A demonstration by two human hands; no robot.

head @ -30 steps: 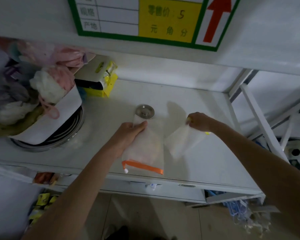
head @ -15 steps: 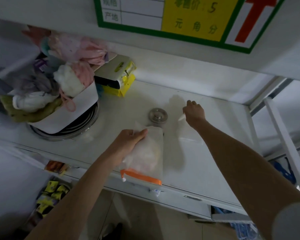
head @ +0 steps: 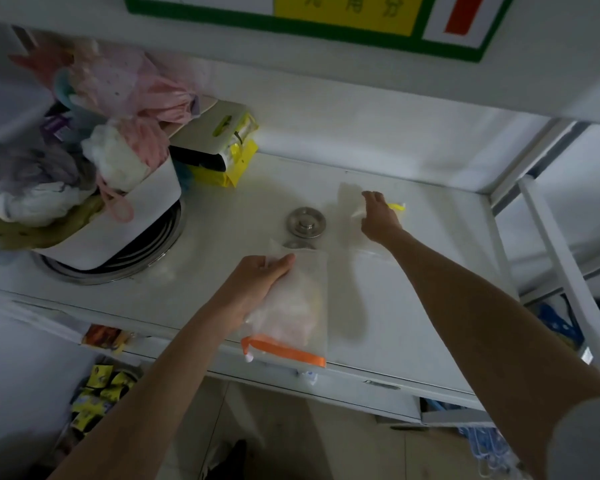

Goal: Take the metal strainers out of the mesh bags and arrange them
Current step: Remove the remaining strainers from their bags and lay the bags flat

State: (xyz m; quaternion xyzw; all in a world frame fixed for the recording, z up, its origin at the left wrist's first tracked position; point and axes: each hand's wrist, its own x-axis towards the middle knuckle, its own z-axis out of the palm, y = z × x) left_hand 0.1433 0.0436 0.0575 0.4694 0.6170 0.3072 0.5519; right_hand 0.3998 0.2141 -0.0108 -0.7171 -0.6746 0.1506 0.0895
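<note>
Only the one head view here, looking down over both forearms at a white shelf point(head: 413, 306).

The left hand point(head: 257, 282) is clamped on the top edge of a mesh bag with an orange zipper point(head: 291, 320), thumb on top and fingers underneath as far as I can tell. The bag hangs with its zipper end at the near lip of the shelf, below the hand, and it looks stuffed. My guess is it's held up like that to keep the bundle together while the other hand works.

The right hand point(head: 378, 220) is stretched out to the far side, fingers spread and flat on an empty-looking mesh bag point(head: 352, 202) with a yellow zipper pull point(head: 397, 206) poking out just past it. It isn't gripping anything, more like it's pressing or dropping the flat bag out of the way at the back.

Between the two hands, a bit beyond the left one, sits a metal strainer point(head: 305, 221), round with a knob in the middle. A second metal ring point(head: 297, 244) peeks out just nearer, right at the top edge of the orange bag; can't tell if it's a separate strainer. Parked in the open middle probably so they line up.

Far left of the left hand there's a white tub of scrubbies point(head: 84, 188) on a stack of steel basins point(head: 132, 261).
</note>
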